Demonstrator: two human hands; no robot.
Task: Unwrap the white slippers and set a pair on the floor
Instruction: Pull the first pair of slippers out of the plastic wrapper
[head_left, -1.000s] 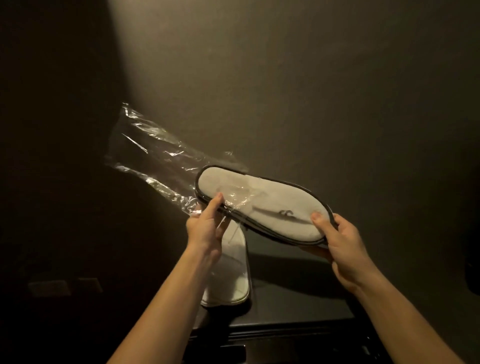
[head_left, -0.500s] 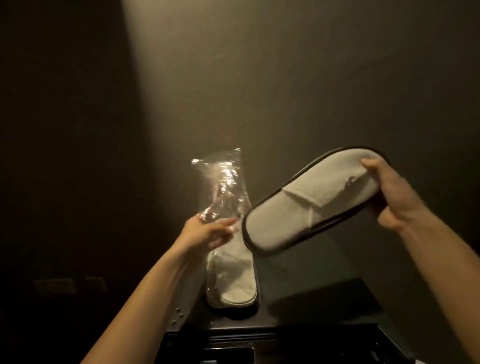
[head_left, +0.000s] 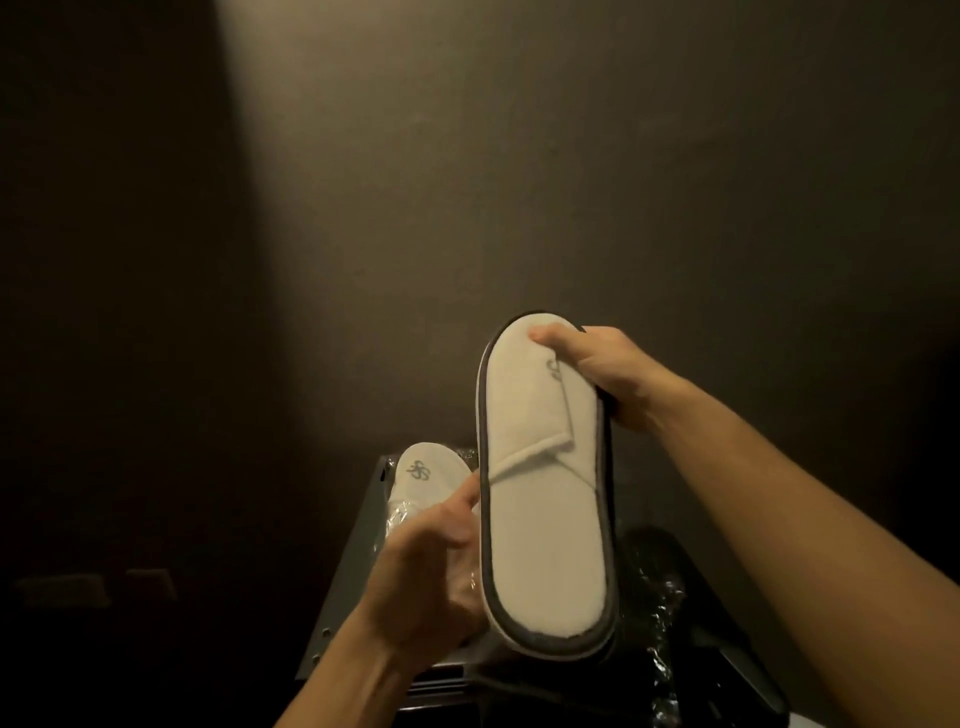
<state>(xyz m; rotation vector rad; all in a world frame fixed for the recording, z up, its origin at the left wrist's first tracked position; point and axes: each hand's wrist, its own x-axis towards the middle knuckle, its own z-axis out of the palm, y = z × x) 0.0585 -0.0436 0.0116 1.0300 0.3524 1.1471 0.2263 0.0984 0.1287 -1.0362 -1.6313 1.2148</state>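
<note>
white slipper (head_left: 543, 525) pinched at its toe by right hand (head_left: 605, 371), left hand (head_left: 431, 566) clasping its edge

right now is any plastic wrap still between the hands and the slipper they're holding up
No. The raised slipper is bare, with the right hand at its toe and the left hand at its side edge. The left hand also seems to hold crumpled clear wrap. The second slipper lies below, still in plastic.
</note>
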